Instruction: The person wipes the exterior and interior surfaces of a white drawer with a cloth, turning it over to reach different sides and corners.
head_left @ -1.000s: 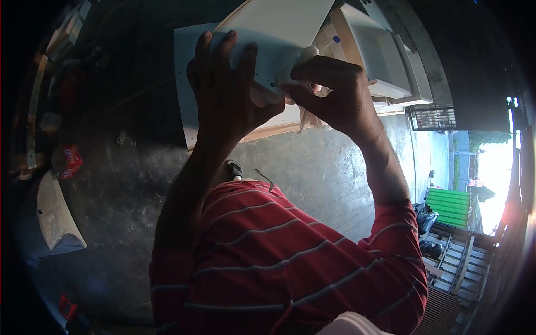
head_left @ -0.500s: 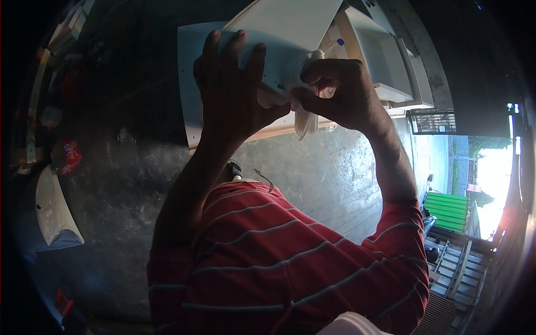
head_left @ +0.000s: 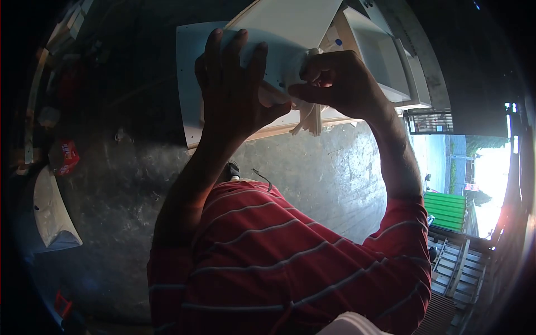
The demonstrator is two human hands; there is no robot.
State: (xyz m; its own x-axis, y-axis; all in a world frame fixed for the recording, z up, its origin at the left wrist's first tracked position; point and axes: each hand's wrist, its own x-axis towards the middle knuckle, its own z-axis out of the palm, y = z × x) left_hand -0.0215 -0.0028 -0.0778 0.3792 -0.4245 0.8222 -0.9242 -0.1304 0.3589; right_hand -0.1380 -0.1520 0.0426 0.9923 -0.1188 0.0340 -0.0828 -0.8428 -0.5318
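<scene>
My left hand (head_left: 231, 89) lies on a white panel (head_left: 195, 50) with its fingers spread and its thumb stretched toward the right hand. Beside it, my right hand (head_left: 352, 84) is closed, thumb and fingers curled in a pinch around a white cloth (head_left: 309, 120). The cloth's frayed-looking strips hang below the hand over the panel's near edge, and another part of it shows above the fingers. A small dark hole or screw head sits in the panel between the hands. The exact spot where the right fingertips meet the cloth is partly hidden.
Behind stands a larger white board (head_left: 285, 22). Open white box-like cabinet parts (head_left: 368, 50) are at the right, with a blue-capped bottle (head_left: 336, 43) near them. On the left floor lie a red packet (head_left: 68, 157) and a curved pale piece (head_left: 53, 212).
My right hand has shifted slightly up, and the hanging cloth strips have swung and spread. My left hand has stayed almost in place.
</scene>
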